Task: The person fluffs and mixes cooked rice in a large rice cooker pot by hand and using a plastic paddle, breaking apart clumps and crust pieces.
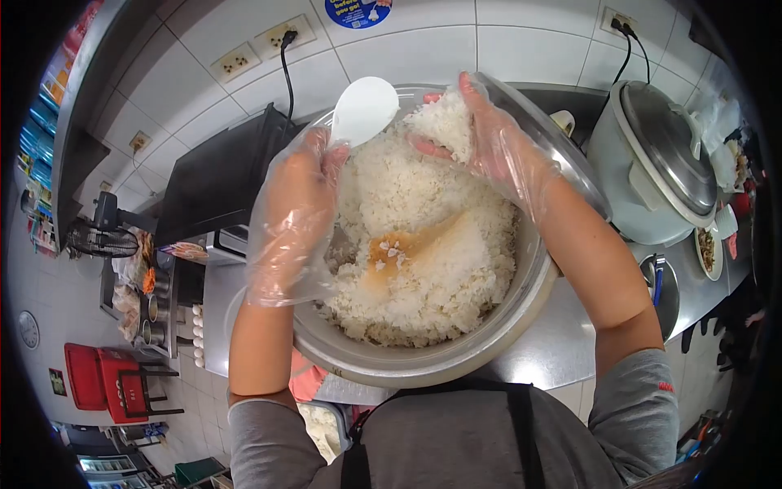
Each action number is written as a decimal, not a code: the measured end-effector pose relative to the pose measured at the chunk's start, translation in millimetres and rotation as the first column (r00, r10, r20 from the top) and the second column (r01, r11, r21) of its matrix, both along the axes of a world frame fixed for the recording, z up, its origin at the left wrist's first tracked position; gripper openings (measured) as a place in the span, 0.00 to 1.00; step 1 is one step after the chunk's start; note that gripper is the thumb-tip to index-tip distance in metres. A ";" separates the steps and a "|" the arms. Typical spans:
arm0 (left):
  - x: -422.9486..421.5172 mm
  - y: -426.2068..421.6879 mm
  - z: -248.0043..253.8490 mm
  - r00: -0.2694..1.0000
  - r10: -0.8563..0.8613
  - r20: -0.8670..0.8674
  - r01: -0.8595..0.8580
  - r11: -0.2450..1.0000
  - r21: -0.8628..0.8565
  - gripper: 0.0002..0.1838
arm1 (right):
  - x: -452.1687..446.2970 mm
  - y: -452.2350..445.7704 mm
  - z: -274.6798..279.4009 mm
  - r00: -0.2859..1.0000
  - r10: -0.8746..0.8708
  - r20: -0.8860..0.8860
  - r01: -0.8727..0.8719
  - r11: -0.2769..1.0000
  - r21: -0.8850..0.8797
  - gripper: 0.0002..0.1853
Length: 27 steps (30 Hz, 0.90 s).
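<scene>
A large round metal pot [391, 371] holds a heap of white rice [415, 196] with a brownish patch near its middle. In a clear plastic glove, my left hand [305, 191] is closed on a white rice paddle [364, 110], its flat head up over the pot's far left rim. My right hand [489, 134], gloved too, is over the far right of the heap, its fingers curved round a clump of rice [446, 124]. A metal lid [554, 134] leans behind my right forearm.
A rice cooker [652, 163] with its lid on stands at the right, beside a plate of food [709, 253]. A black appliance [220, 171] is at the left. Wall sockets [285, 34] with cords are behind. Stacked red chairs [106, 383] stand far left.
</scene>
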<state>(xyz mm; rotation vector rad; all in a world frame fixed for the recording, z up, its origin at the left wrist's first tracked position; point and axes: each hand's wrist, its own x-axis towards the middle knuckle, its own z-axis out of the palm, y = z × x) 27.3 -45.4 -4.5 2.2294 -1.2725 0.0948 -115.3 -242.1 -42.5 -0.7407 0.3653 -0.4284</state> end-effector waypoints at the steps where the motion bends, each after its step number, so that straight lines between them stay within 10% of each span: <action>1: -5.9 -1.9 -0.8 1.000 0.001 -0.001 -0.001 1.000 -0.004 0.18 | 2.1 1.7 -0.2 0.999 -0.028 -0.024 0.028 1.000 0.005 0.35; 10: -13.1 -13.6 -29.4 0.975 -0.072 -0.211 0.047 0.992 -0.120 0.14 | 13.5 1.3 -18.9 0.988 -0.071 0.135 0.067 0.997 0.037 0.34; 18: -18.6 -21.9 -56.9 0.967 -0.100 -0.236 0.078 0.992 -0.102 0.16 | 14.7 12.2 -18.1 0.984 -0.179 -0.020 0.180 0.981 0.069 0.34; 27: -31.3 -27.9 -62.7 0.765 -0.120 -0.632 0.037 0.989 -0.143 0.17 | 22.0 7.7 -33.9 0.931 -0.283 -0.232 0.272 0.959 -0.080 0.28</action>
